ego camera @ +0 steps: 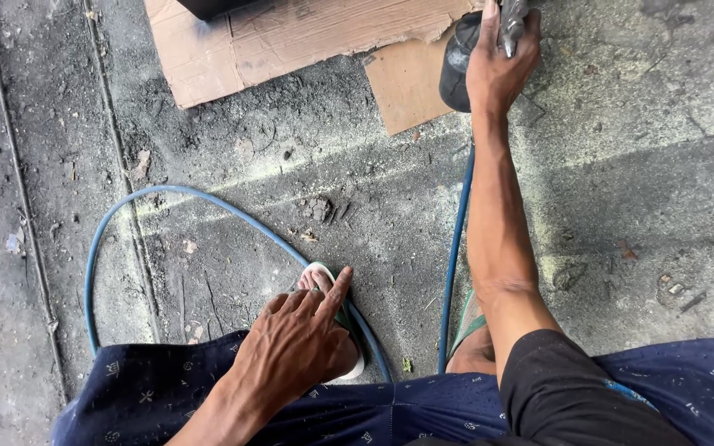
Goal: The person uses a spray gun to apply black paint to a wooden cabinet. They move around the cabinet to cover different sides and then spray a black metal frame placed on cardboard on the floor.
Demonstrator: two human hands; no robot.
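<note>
My right hand [499,66] is stretched forward at the top of the head view and grips a spray gun [510,25] with a black cup [459,62] under it. A blue air hose [454,248] runs from the gun back toward me and loops across the floor to the left. My left hand [295,343] rests on my left knee with fingers loosely spread, the index finger pointing forward over my sandalled left foot [317,277]. It holds nothing.
Torn brown cardboard sheets [291,37] lie on the dusty, paint-flecked concrete floor [621,165] ahead, with a dark object at the top edge. My right foot in a green sandal [468,330] sits beside the hose. Blue patterned shorts [150,388] cover my knees.
</note>
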